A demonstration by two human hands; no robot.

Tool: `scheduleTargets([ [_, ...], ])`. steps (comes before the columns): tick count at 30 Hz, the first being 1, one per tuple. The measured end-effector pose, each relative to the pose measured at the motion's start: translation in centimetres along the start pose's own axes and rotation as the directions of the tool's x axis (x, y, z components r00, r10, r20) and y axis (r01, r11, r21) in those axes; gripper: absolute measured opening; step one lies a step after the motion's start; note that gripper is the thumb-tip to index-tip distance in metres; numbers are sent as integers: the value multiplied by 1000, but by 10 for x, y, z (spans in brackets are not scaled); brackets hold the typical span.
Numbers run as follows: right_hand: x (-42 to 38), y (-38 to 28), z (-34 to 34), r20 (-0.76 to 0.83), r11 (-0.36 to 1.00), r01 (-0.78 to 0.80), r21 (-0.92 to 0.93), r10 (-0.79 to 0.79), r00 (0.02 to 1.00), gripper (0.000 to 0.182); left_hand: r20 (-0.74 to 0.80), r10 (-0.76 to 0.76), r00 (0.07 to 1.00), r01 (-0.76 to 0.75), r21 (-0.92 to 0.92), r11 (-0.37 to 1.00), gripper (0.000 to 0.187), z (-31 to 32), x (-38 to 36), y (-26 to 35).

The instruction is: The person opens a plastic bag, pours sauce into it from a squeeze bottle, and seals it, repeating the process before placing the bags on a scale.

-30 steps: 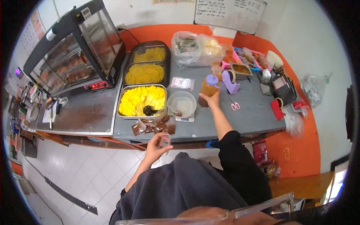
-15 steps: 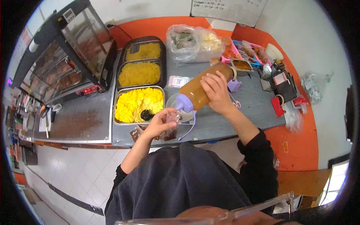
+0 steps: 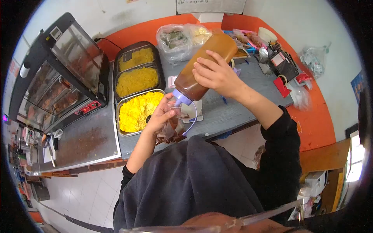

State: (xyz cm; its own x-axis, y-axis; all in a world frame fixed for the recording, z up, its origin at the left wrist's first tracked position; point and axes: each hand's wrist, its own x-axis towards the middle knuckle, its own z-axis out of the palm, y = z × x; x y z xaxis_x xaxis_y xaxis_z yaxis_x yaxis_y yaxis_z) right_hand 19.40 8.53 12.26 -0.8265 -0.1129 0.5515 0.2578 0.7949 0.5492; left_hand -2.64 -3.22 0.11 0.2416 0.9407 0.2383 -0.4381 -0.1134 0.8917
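My right hand (image 3: 217, 73) is wrapped around a large squeeze bottle (image 3: 202, 66) of brown sauce, tipped steeply with its purple nozzle down. The bottle's purple cap hangs from a thin strap. Below the nozzle, my left hand (image 3: 161, 114) pinches a small clear plastic bag (image 3: 175, 112) whose mouth meets the nozzle tip. Brown sauce packets (image 3: 171, 132) lie at the counter edge under the left hand. Just left of that hand is a metal tray of yellow food (image 3: 136, 112), with a black utensil partly hidden behind the fingers.
Two dark trays of duller yellow food (image 3: 136, 79) stand behind. A glass display warmer (image 3: 58, 77) fills the left. Bagged food (image 3: 180, 40) sits at the back, and a black organizer (image 3: 283, 64) and red tape dispenser (image 3: 281, 86) stand right. A white scale (image 3: 196, 110) is partly covered.
The bottle has been tipped more steeply, its base rising and the sauce gathering toward the nozzle. My left hand stays with the bag at the nozzle. The head view has shifted.
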Motion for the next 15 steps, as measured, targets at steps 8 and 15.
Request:
scheduleTargets([
  [8,-2,-5,4,14,996,-40,-79,41,999,26,-38,-38,999,39,28,999,67,-6,5,-2],
  [15,-35,-13,32,62,966,-227,123,221,973,42,4,-76,997,76,20,997,62,-11,16,-10],
])
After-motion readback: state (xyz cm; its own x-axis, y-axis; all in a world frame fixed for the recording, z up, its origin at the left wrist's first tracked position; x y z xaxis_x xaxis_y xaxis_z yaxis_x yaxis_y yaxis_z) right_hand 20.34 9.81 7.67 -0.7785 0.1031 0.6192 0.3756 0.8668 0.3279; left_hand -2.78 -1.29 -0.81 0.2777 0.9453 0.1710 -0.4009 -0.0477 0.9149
